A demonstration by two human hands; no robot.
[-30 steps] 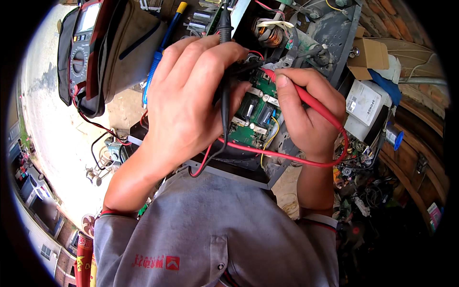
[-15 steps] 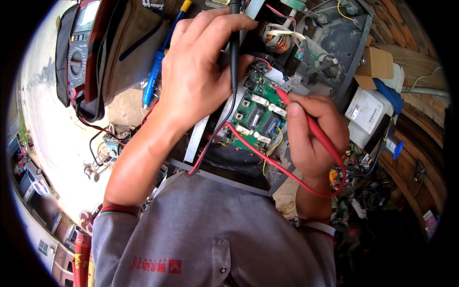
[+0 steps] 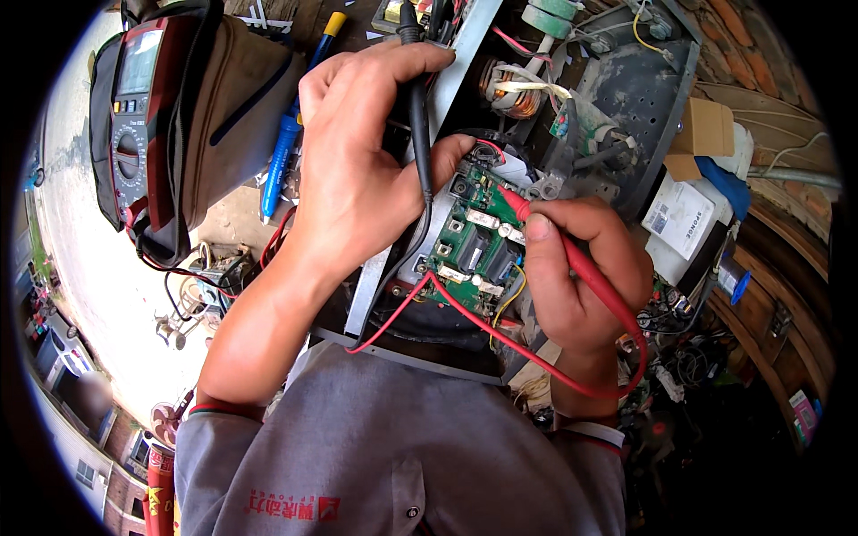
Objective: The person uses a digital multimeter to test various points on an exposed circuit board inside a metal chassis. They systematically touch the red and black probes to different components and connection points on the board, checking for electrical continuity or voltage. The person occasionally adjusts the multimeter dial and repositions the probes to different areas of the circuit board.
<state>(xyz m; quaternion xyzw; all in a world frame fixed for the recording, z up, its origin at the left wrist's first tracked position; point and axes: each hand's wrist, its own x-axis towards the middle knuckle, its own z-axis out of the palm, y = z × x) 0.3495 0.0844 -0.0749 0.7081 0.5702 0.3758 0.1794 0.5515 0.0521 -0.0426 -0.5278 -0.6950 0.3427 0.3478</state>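
Observation:
My right hand (image 3: 585, 277) is closed around a red test probe (image 3: 594, 277), its tip down at the upper part of a green circuit board (image 3: 460, 237). My left hand (image 3: 362, 147) lies over a metal rail left of the board. Its forefinger reaches across the rail and its thumb tip is at the board's upper left edge. A black test probe (image 3: 418, 116) runs across that forefinger and thumb, carried in the left hand; its far end points away. The red lead (image 3: 487, 317) loops across the board's near corner. A multimeter (image 3: 131, 134) stands at the far left.
The open metal housing (image 3: 666, 107) holds a copper coil (image 3: 514, 89) and wires beyond the board. A blue screwdriver-like tool (image 3: 284, 161) lies left of my left hand. On the right are a white box (image 3: 684, 219), a cardboard box (image 3: 706, 129) and a blue-ended spool (image 3: 737, 277).
The whole view has shifted, so most things sit slightly lower and further left. My left hand and black probe have moved a little left. The red probe stays at much the same board spot.

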